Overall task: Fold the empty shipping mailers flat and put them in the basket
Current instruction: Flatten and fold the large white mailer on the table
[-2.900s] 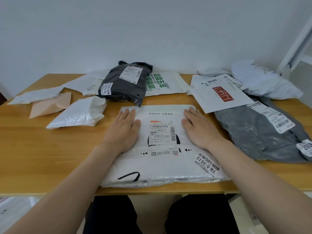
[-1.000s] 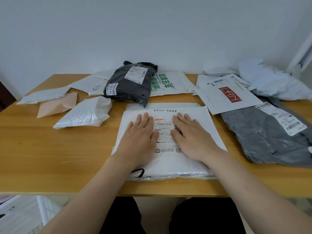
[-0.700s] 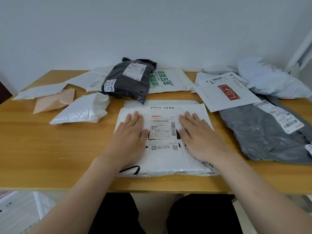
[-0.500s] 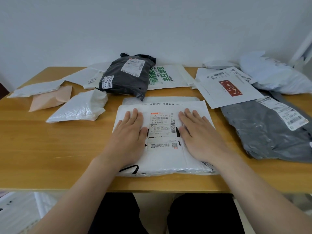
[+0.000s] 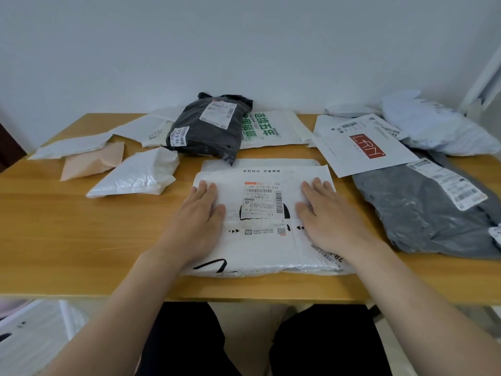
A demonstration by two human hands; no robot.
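A folded white mailer [image 5: 260, 248] with a shipping label lies at the front middle of the wooden table [image 5: 67, 234]. My left hand [image 5: 198, 221] presses flat on its left half, fingers straight. On the right half, my right hand [image 5: 328, 215] lies palm down, also with straight fingers. The label shows between the two hands. Other mailers lie around: a black one [image 5: 208, 131] behind, a crumpled white one [image 5: 138, 175] to the left, a grey one [image 5: 431, 213] to the right. A white basket-like shape [image 5: 29, 337] shows blurred below the table at the lower left.
At the back lie a white mailer with green print [image 5: 268, 128], a white envelope with a red logo [image 5: 363, 145] and a puffy white mailer [image 5: 436, 126]. A peach mailer [image 5: 92, 161] and flat white mailers [image 5: 70, 147] lie at the far left. A wall stands behind.
My hands have slid apart from the middle of the white mailer toward its left and right sides, uncovering the label. The mailer itself stays in place.
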